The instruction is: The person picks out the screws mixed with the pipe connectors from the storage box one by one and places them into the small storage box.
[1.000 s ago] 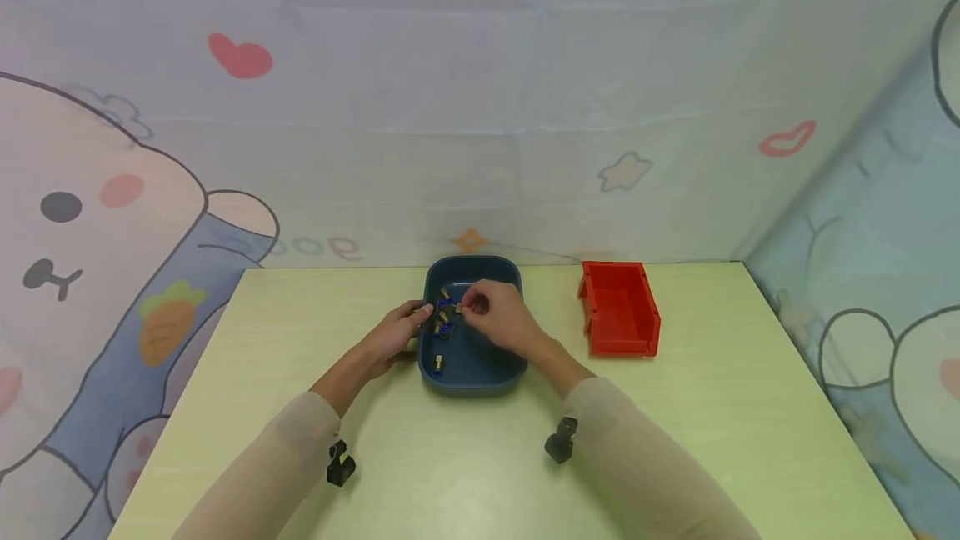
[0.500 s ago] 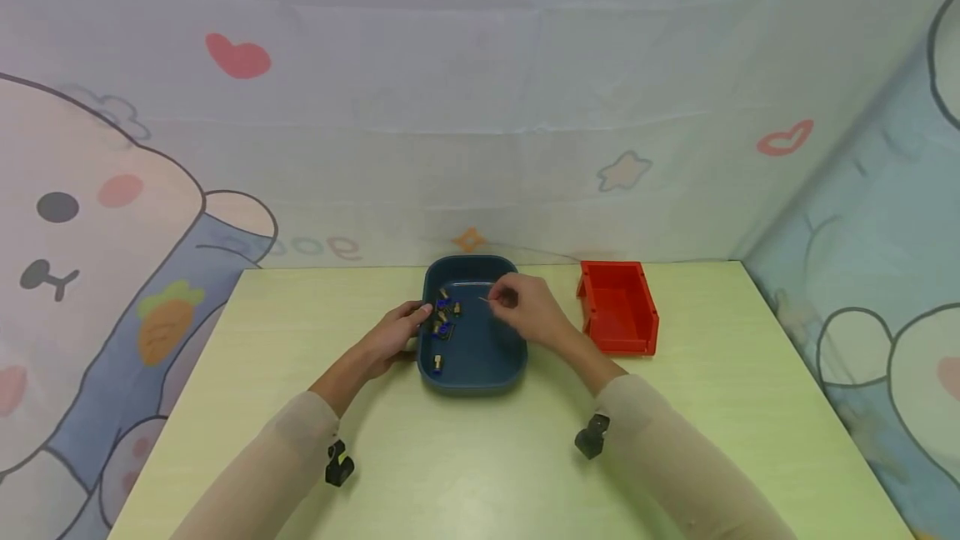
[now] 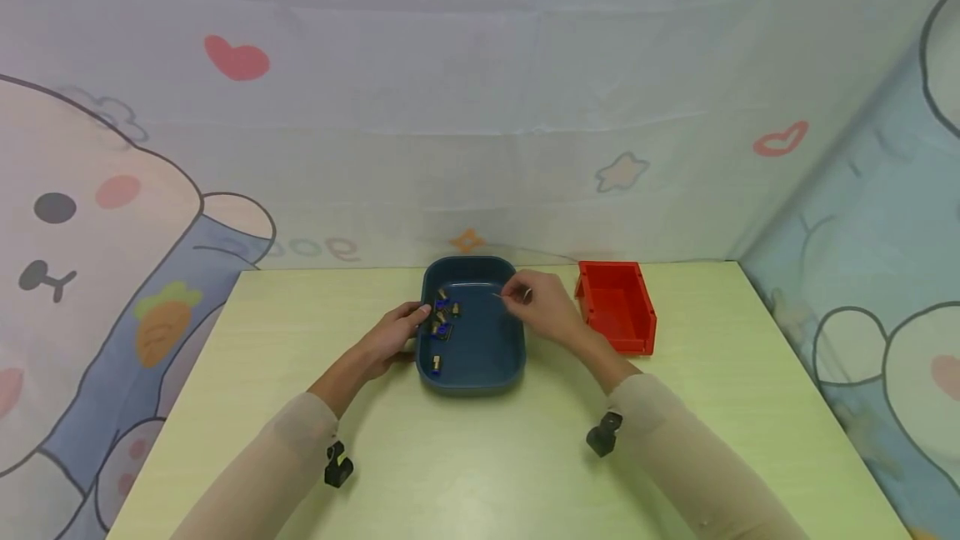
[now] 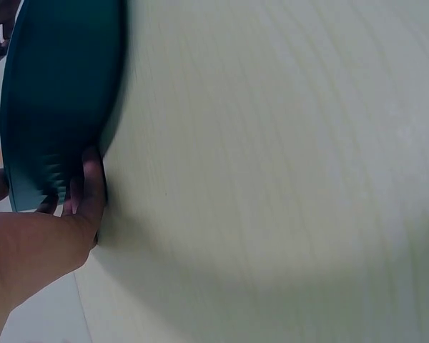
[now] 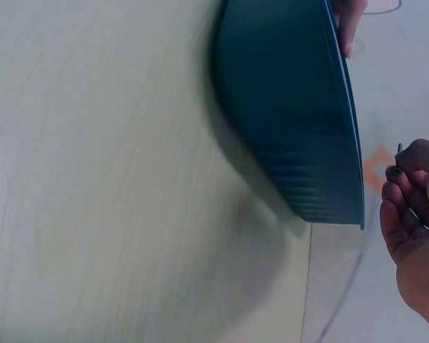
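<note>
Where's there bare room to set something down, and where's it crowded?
Bare table shows right of the red bin, left of the left hand, and in front of the blue tray. The tray's near-right floor is bare too. Crowded: the tray's left side, with fittings near the left hand, and the tray-bin gap, under the right hand.

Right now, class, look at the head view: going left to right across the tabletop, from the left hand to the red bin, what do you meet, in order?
Left hand → brass-and-blue fittings inside the dark blue tray → thin piece → right hand → red bin.
</note>
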`<state>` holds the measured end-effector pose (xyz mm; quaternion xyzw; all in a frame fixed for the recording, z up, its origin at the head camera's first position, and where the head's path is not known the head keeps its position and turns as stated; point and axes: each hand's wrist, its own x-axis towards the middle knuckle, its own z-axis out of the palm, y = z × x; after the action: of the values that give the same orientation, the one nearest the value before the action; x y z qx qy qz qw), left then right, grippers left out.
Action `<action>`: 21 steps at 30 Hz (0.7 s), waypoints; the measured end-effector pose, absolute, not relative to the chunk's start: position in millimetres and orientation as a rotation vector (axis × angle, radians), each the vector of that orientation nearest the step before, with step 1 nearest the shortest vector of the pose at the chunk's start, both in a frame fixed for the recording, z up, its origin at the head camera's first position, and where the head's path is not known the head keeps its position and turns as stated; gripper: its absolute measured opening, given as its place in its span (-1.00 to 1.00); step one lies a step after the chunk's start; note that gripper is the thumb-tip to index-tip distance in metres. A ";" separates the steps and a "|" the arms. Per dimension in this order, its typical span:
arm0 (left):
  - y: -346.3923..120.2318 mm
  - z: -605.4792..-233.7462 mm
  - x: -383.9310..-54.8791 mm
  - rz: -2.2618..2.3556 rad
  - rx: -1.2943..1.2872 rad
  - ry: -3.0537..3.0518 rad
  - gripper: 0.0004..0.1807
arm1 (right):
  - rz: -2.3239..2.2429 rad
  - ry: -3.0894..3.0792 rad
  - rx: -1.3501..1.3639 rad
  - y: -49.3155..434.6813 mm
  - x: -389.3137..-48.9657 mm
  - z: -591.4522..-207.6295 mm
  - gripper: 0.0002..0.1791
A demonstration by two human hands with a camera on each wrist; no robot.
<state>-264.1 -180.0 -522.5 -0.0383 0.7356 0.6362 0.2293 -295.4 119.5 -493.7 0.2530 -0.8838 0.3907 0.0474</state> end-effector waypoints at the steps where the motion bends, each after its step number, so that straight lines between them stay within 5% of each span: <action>1: -180.1 -522.5 -264.1 1.751 -0.105 2.024 -0.28 | 1.192 -2.690 0.771 120.8 -295.8 -494.0 -0.95; 21: -179.0 -520.4 -263.7 1.755 -0.126 2.013 -0.30 | 1.210 -2.678 0.751 159.2 -292.8 -478.8 -0.93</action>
<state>-263.7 -179.0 -520.4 -0.0460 0.7324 0.6385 0.2320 -292.8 159.2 -478.8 0.2472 -0.8815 0.3985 0.0543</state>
